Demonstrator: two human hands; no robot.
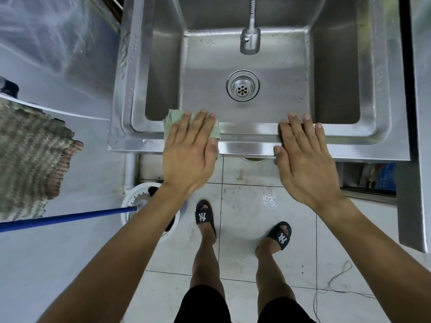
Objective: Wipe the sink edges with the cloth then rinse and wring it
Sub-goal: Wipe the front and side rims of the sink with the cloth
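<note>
Cloth (169, 123), pale green and folded into a small pad, is lying flat on the near rim of the steel sink (247, 138), mostly hidden beneath the left hand (189, 150). Fingers (198, 122) of that hand are lying straight and close together, pressing the pad down rather than curling round it, with only its far-left corner and right edge peeking out past them. Judging by the folds, the cloth is looking soft, thin and light, likely damp and limp, so it is probably sliding easily on the smooth metal and needing flat downward pressure to stay under the palm; for rinsing and wringing, gathering it by the bunched middle is looking the better hold. Right hand (303, 164) is resting on the same rim, well to the right of the cloth, its fingers (295, 129) straight, slightly spread and holding nothing, apparently steadying the person. Beyond the fingertips of both hands the drain (242, 86) and faucet head (250, 41) are sitting over the basin, with no water seen running.
</note>
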